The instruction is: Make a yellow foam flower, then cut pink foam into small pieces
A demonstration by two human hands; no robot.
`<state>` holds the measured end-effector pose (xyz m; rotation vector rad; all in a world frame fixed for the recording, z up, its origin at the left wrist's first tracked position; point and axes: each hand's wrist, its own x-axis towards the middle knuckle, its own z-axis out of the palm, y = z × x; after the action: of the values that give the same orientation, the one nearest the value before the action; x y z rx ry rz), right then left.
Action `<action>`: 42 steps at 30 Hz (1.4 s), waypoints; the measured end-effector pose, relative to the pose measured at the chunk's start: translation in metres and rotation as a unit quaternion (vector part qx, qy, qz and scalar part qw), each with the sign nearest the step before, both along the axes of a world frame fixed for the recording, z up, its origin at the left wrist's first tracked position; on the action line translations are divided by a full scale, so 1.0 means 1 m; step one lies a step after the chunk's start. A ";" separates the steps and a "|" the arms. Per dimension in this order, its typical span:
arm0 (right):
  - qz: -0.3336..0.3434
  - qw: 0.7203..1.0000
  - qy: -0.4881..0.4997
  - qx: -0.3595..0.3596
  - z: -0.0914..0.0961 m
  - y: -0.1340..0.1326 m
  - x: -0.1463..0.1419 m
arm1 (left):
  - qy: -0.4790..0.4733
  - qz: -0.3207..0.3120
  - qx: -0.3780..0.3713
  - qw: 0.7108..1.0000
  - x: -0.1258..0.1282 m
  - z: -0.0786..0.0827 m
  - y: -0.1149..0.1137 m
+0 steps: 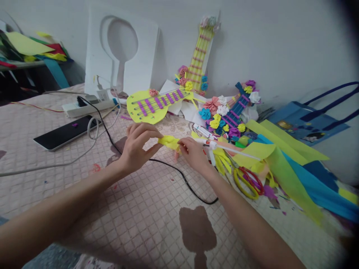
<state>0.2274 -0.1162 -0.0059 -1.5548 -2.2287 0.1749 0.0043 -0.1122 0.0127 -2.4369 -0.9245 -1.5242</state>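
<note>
Both hands meet above a pink quilted cover (134,209), pinching a small twisted piece of yellow foam (169,141) between them. My left hand (138,144) grips its left end with fingers closed. My right hand (192,152) holds its right end, fingers curled. A black cable (179,175) runs under my hands. Just behind lies a yellow foam guitar (153,106) with purple strips.
Scissors with yellow and red handles (248,181) lie right of my right hand among green, yellow and blue foam sheets (291,175). A glue gun (221,147), a blue foam guitar (234,114), foam flowers, a phone (66,132), a power strip (84,107) and a blue bag (308,121) surround the spot.
</note>
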 end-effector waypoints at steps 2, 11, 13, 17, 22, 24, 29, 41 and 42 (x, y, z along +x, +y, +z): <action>0.016 1.000 -0.014 -0.017 0.000 -0.010 0.003 | 0.002 -0.003 0.000 1.000 0.001 -0.001 0.000; 0.044 0.993 -0.096 -0.053 -0.002 0.004 -0.020 | 0.002 0.004 -0.007 1.000 -0.001 0.000 0.002; 0.042 0.995 -0.077 -0.045 -0.006 0.019 -0.024 | 0.000 0.004 -0.002 1.000 -0.002 0.000 0.002; 0.017 1.000 -0.026 0.001 -0.003 0.047 -0.028 | -0.008 0.002 0.009 1.000 -0.003 0.002 0.001; 0.006 0.999 0.010 0.039 0.011 0.055 -0.024 | -0.012 0.004 0.007 1.000 -0.003 0.002 0.000; 0.015 0.999 0.006 0.035 0.015 0.046 -0.018 | -0.010 0.005 0.006 1.000 -0.003 0.002 0.000; 0.044 0.998 -0.034 -0.016 0.010 0.010 -0.004 | -0.004 0.001 -0.002 1.000 -0.002 0.002 0.000; -0.047 0.995 -0.074 -0.050 -0.006 -0.005 -0.018 | 0.001 0.003 -0.006 1.000 -0.003 0.000 0.002; -0.045 0.996 -0.065 -0.047 -0.007 -0.002 -0.016 | 0.000 0.002 -0.006 1.000 -0.003 0.000 0.001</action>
<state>0.2110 -0.1178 -0.0125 -1.7591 -2.2732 0.1577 0.0016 -0.1108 0.0129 -2.4421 -0.9414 -1.5217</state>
